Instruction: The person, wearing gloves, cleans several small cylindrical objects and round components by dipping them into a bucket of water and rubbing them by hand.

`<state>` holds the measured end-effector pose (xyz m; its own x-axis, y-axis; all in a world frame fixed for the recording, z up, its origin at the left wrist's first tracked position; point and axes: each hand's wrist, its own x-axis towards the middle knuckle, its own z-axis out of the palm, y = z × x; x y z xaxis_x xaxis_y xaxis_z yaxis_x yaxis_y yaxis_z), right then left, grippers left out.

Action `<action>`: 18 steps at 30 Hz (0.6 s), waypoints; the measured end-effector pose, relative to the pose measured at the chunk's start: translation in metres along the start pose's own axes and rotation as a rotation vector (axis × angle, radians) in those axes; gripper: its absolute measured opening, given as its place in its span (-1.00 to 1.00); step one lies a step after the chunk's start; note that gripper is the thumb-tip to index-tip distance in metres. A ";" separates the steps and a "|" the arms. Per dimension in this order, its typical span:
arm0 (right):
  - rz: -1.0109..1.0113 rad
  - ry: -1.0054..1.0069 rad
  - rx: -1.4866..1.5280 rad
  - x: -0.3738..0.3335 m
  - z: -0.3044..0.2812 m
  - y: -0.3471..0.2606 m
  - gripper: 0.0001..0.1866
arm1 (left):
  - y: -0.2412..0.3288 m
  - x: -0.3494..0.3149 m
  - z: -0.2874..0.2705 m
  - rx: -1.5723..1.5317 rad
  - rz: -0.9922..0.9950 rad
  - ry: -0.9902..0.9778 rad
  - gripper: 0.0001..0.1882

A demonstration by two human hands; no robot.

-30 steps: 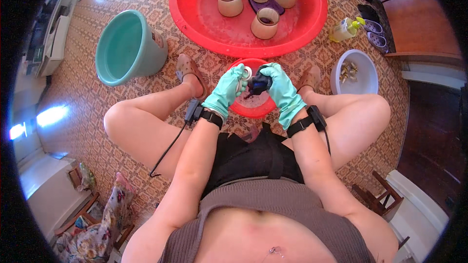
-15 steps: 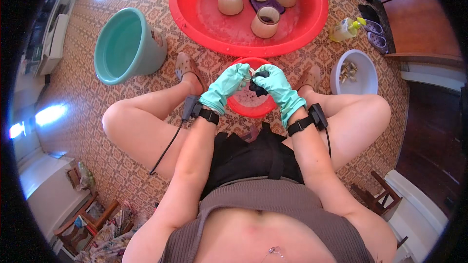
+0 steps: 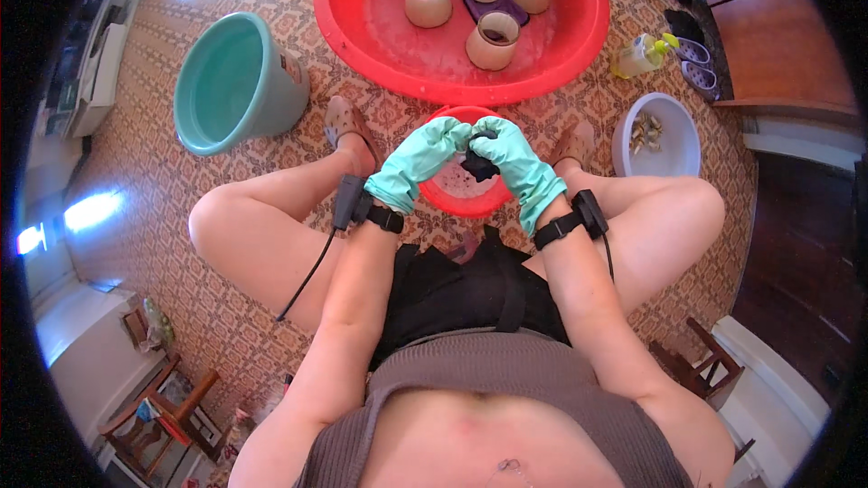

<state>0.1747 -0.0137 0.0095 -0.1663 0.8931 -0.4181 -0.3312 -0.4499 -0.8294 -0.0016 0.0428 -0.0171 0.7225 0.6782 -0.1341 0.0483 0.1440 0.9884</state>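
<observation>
Both hands wear mint-green rubber gloves and meet over a small red basin (image 3: 467,206) of cloudy liquid with dark specks. My right hand (image 3: 509,152) is closed around a crumpled black cloth (image 3: 480,161), part of which hangs below the fingers. My left hand (image 3: 429,149) is closed too, its fingertips pressed against the right hand's. Whatever sits between its fingers is hidden by the gloves.
Ahead stands a big red tub (image 3: 389,63) with several beige lampshades (image 3: 493,42) and a purple cloth (image 3: 506,14). Left is a teal bucket (image 3: 287,90); right, a pale basin (image 3: 680,149) holding small brass-coloured pieces (image 3: 646,134), and a yellow pump bottle (image 3: 638,56).
My hands have drawn together, and the small pale ring that showed between them is now covered. The black cloth has bunched up under the right fingers.
</observation>
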 end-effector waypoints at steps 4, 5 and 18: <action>-0.084 0.113 0.086 0.001 0.004 0.004 -0.91 | 0.002 0.004 0.017 -0.222 -0.142 0.163 -0.77; -0.084 0.119 0.088 0.000 0.005 0.004 -0.91 | 0.003 0.005 0.021 -0.304 -0.171 0.205 -0.75; -0.026 0.123 -0.010 0.001 -0.009 0.005 -0.87 | 0.007 0.012 0.031 -0.178 -0.196 0.441 -0.76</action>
<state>0.1814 -0.0149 0.0010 -0.0422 0.8979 -0.4382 -0.3248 -0.4271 -0.8439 0.0289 0.0299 -0.0099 0.3504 0.8601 -0.3708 0.0082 0.3931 0.9195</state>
